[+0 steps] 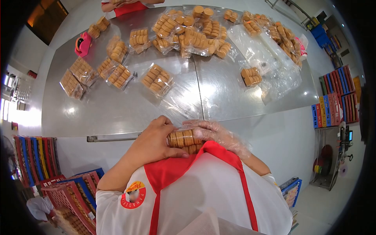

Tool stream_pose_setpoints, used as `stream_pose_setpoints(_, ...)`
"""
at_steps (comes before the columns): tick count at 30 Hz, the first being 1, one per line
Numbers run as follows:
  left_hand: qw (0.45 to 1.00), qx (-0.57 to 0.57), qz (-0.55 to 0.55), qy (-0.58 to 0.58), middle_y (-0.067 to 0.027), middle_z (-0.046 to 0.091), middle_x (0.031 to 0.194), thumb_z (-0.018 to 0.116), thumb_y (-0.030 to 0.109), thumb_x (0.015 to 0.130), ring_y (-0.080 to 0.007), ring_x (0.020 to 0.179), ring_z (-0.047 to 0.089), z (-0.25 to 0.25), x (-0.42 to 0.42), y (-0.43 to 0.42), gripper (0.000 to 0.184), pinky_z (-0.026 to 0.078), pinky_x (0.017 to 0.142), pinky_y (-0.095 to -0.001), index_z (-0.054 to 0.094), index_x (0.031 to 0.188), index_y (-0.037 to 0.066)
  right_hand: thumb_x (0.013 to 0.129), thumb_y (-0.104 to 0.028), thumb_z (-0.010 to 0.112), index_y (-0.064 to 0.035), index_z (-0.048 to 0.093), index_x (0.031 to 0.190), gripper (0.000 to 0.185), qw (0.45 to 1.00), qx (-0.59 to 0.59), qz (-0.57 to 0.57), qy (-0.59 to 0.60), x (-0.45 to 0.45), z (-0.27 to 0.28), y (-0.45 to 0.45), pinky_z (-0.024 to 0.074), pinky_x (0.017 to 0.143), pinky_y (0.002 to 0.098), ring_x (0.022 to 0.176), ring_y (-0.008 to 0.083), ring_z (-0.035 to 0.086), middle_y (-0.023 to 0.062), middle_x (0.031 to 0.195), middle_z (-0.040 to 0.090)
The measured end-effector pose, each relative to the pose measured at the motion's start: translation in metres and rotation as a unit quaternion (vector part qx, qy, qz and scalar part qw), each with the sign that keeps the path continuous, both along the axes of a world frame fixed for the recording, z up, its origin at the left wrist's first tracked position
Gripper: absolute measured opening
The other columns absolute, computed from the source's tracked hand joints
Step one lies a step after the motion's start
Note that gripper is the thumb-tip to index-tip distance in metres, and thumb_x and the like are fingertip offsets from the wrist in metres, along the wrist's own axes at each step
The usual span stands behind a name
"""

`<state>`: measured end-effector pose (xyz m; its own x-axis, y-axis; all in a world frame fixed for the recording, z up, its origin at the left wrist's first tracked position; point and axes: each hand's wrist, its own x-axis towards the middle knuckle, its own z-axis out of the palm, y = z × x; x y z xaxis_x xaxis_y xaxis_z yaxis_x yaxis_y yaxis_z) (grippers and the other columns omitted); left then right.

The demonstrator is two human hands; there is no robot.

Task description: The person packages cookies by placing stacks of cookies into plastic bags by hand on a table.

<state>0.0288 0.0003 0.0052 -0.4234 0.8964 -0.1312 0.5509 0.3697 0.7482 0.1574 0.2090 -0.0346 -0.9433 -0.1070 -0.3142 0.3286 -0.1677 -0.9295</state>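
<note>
Close to my chest, just off the table's front edge, I hold a clear bag of round cookies (pixel 182 139) between both hands. Bare, my left hand (pixel 158 139) wraps the bag's left side, thumb below and fingers above. My right hand (pixel 219 137), in a clear plastic glove, closes over the bag's right end; some of its fingers are hidden. The cookies are stacked in rows inside the plastic. Beyond my hands, another bagged cookie pack (pixel 157 79) lies flat on the steel table (pixel 172 105).
A pile of cookie packs (pixel 192 35) covers the back middle. Clear plastic bags (pixel 270 62) spread at right, beside one pack (pixel 251 76). A pink tape dispenser (pixel 82 44) stands at back left. Another person (pixel 129 7) is across the table. Stacked crates (pixel 337 98) stand right.
</note>
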Motion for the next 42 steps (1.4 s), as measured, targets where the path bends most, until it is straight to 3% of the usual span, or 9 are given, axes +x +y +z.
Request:
stream_pose_setpoints(6,0.974,-0.073,0.073,-0.203,-0.0136,0.067,0.095,0.088,0.035,0.068,-0.0251,0.088,0.066,-0.008,-0.006,0.007,0.054,0.051,0.079,-0.0340,0.067,0.100,-0.003,0.090,-0.043,0.070,-0.0046,0.035,0.150,0.080,0.968,-0.248,0.015,0.017,0.009,-0.015,0.005,0.0325,0.115,0.0351,0.137,0.0241,0.042,0.0117,0.147,0.045)
stream_pose_setpoints(11,0.844,0.073,0.134,-0.514,-0.0094,0.067,0.095,0.079,0.034,0.083,-0.0156,0.087,0.065,-0.069,-0.001,0.036,0.052,0.052,0.078,-0.0283,0.061,0.111,-0.006,0.081,-0.047,0.078,-0.0074,0.016,0.156,0.105,0.947,-0.238,-0.071,0.202,0.003,-0.041,0.007,0.0356,0.114,0.0383,0.136,0.0275,0.043,0.0119,0.151,0.037)
stream_pose_setpoints(14,0.832,0.119,0.137,-0.525,-0.0133,0.067,0.085,0.069,0.040,0.091,-0.0177,0.067,0.066,-0.053,0.012,0.073,0.052,0.055,0.058,-0.0276,0.060,0.104,-0.009,0.079,-0.050,0.078,-0.0071,0.018,0.154,0.105,0.933,-0.259,-0.178,0.178,0.004,-0.010,0.013,0.0427,0.108,0.0424,0.133,0.0298,0.045,0.0125,0.146,0.041)
stream_pose_setpoints(25,0.867,0.098,0.168,-0.459,-0.0130,0.065,0.079,0.054,0.053,0.097,-0.0174,0.061,0.065,-0.053,0.039,0.135,0.063,0.054,0.054,-0.0275,0.059,0.099,-0.010,0.084,-0.049,0.074,-0.0159,0.020,0.153,0.094,0.848,-0.306,-0.341,0.267,0.028,-0.038,0.022,0.0429,0.110,0.0445,0.132,0.0293,0.046,0.0122,0.147,0.039)
stream_pose_setpoints(29,0.845,0.123,0.173,-0.492,-0.0117,0.065,0.077,0.052,0.052,0.099,-0.0162,0.062,0.065,-0.048,0.041,0.139,0.063,0.053,0.052,-0.0269,0.059,0.096,-0.010,0.086,-0.031,0.074,-0.0157,0.021,0.153,0.087,0.807,-0.388,-0.339,0.289,0.023,-0.029,0.019,0.0448,0.108,0.0440,0.130,0.0295,0.047,0.0132,0.144,0.042)
stream_pose_setpoints(32,0.885,0.092,0.165,-0.425,-0.0128,0.065,0.072,0.049,0.051,0.100,-0.0213,0.061,0.065,-0.046,0.044,0.139,0.059,0.053,0.054,-0.0323,0.060,0.098,-0.007,0.084,-0.021,0.070,-0.0146,0.025,0.150,0.080,0.849,-0.279,-0.414,0.174,0.024,-0.018,0.020,0.0480,0.104,0.0450,0.127,0.0306,0.050,0.0134,0.140,0.045)
stream_pose_setpoints(36,0.993,0.101,0.057,-0.007,-0.0147,0.062,0.091,0.055,0.039,0.097,-0.0272,0.077,0.060,-0.067,0.026,0.129,0.040,0.051,0.066,-0.0377,0.063,0.102,0.001,0.083,-0.015,0.066,-0.0130,0.029,0.145,0.072,0.836,-0.296,-0.431,0.164,0.034,-0.016,0.036,0.0538,0.095,0.0506,0.123,0.0319,0.053,0.0137,0.135,0.047)
stream_pose_setpoints(38,0.921,0.152,0.000,0.358,-0.0136,0.058,0.109,0.059,0.027,0.094,-0.0257,0.087,0.056,-0.056,0.021,0.132,0.025,0.048,0.072,-0.0381,0.065,0.104,0.005,0.083,-0.012,0.063,-0.0123,0.028,0.145,0.072,0.808,-0.314,-0.472,0.158,0.038,-0.019,0.047,0.0565,0.089,0.0556,0.121,0.0334,0.054,0.0150,0.133,0.047)
stream_pose_setpoints(42,0.865,0.018,-0.136,0.483,-0.0138,0.052,0.120,0.065,0.015,0.076,-0.0306,0.093,0.051,-0.070,0.010,0.122,0.027,0.045,0.077,-0.0375,0.067,0.101,0.006,0.080,-0.008,0.063,-0.0115,0.023,0.147,0.078,0.810,-0.288,-0.500,0.105,0.051,-0.039,0.057,0.0557,0.091,0.0557,0.119,0.0355,0.055,0.0139,0.132,0.047)
